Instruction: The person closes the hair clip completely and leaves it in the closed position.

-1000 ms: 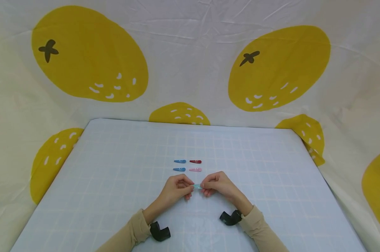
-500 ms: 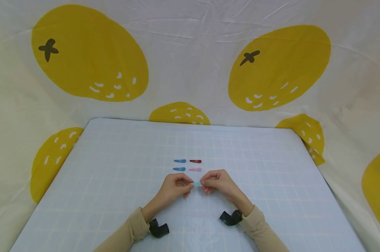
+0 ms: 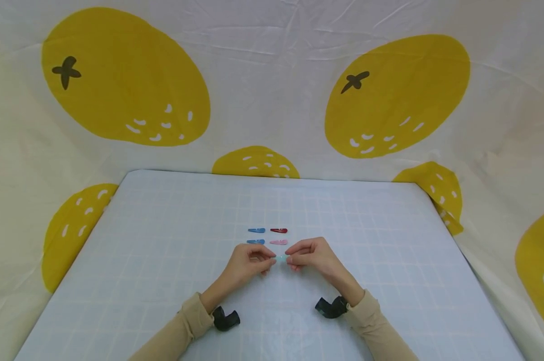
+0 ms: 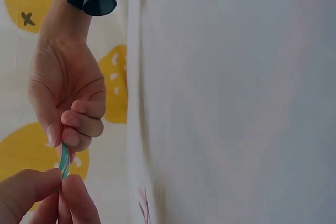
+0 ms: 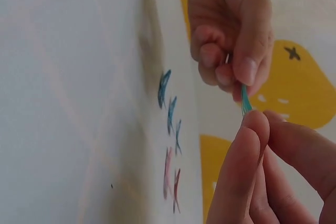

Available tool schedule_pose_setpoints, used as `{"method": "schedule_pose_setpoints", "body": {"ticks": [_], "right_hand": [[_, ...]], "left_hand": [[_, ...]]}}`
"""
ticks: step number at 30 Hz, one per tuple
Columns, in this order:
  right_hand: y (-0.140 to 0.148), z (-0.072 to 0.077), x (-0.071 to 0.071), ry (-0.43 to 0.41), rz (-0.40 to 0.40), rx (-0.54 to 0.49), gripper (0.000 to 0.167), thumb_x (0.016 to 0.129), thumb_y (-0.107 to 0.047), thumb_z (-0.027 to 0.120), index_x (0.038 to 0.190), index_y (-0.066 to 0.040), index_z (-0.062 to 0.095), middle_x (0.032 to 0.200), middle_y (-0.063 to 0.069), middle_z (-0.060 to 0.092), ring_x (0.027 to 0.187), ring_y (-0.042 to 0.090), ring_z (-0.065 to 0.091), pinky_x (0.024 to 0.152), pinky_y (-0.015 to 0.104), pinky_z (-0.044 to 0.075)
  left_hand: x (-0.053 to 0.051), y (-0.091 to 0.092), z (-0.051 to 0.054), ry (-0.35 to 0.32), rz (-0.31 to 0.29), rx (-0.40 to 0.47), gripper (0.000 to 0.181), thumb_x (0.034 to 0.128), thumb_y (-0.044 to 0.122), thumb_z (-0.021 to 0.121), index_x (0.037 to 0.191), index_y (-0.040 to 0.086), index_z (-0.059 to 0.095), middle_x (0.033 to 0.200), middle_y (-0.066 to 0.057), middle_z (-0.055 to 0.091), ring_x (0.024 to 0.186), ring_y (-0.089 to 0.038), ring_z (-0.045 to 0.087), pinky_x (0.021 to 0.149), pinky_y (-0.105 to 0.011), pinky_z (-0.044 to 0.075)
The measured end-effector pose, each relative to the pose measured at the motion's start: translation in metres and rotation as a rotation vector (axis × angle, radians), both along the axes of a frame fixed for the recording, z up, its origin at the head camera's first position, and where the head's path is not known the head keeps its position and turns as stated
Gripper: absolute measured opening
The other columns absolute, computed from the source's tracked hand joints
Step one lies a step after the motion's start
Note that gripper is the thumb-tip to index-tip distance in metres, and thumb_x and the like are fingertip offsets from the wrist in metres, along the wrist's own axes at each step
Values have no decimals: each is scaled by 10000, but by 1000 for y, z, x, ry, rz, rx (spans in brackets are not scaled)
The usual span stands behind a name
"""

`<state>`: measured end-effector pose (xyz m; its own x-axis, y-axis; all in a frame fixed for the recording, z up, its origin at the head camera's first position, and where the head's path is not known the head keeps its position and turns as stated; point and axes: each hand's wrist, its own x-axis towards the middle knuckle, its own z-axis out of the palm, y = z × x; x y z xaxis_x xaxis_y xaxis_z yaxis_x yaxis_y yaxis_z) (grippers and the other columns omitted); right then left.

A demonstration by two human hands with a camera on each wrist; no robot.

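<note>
A mint-green snap hair clip (image 3: 281,258) is held level between the two hands, above the table. My left hand (image 3: 248,261) pinches its left end between thumb and fingers. From the other side, my right hand (image 3: 311,256) pinches the right end. In the left wrist view the clip (image 4: 64,162) stretches between both sets of fingertips; in the right wrist view only a short stretch of the clip (image 5: 245,99) shows. Fingers cover both its ends. Just beyond the hands lie a pink hair clip (image 3: 279,242) and a blue hair clip (image 3: 255,241).
Farther back on the table (image 3: 366,225) lie another blue hair clip (image 3: 256,230) and a red hair clip (image 3: 279,230). In the right wrist view, three blue clips (image 5: 171,115) stand in a line. A white cloth with yellow fruit prints (image 3: 272,100) hangs behind the table.
Both hands have shifted slightly away from the person with the mint-green hair clip, nearer to the row of clips. Less of the clip shows between the fingers now.
</note>
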<state>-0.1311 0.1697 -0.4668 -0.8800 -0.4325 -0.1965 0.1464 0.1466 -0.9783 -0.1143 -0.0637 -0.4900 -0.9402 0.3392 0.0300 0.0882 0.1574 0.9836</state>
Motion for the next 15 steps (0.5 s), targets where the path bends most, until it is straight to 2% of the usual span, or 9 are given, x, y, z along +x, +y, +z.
{"method": "schedule_pose_setpoints", "body": {"ticks": [3,8,15], "right_hand": [[-1,2,-2,27,-10,36,267,854,-66,761,1038,116,700,834,188,730,683,230,685,708,390,581],[-5,7,-4,96,-29,94,203,855,-35,744,1020,81,720,834,176,732,715,319,694,704,431,581],[-10,10,-10,183,-47,206,144,825,14,722,965,45,738,816,148,733,705,287,704,661,359,577]], "left_hand": [[-2,-1,2,17,1,11,116,865,90,770,946,8,752,726,-72,678,584,-250,623,557,-274,524],[-4,-1,9,59,17,-17,82,859,91,774,921,39,763,742,-36,687,574,-208,612,545,-274,522],[-12,1,13,139,87,-155,48,835,126,802,879,116,788,767,65,682,681,-136,574,596,-255,490]]}}
